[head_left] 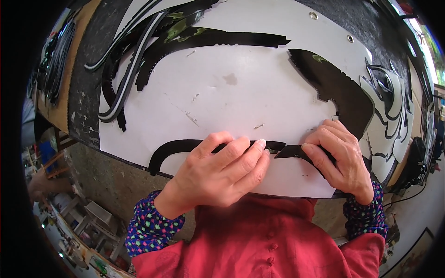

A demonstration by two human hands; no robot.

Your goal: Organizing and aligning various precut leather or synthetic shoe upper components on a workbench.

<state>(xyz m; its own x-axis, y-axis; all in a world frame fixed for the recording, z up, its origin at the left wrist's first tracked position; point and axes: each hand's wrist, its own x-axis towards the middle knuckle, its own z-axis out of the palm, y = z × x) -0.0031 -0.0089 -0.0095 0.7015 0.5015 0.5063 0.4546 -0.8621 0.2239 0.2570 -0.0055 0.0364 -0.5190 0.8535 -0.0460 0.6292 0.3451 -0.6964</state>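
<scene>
Close to the front edge of a white sheet (222, 109), my left hand (220, 171) bends its fingers over a thin black curved strip (174, 147). The strip's arched end sticks out to the left of the knuckles. My right hand (336, 160) pinches a second black curved strip (293, 151) between thumb and fingers. The strips' ends almost meet between the hands; whether they touch I cannot make out. Beyond my right hand lies a wide, glossy black curved piece (345, 90) with a notched edge. My left thumb is hidden.
Black curved pieces with notched edges (208, 39) lie at the back left, beside grey-and-black trim strips (132, 76). White pieces edged in black (389, 113) are heaped at the right. Dark strips (58, 55) hang together at the far left. Metal eyelets (314, 15) sit in the sheet.
</scene>
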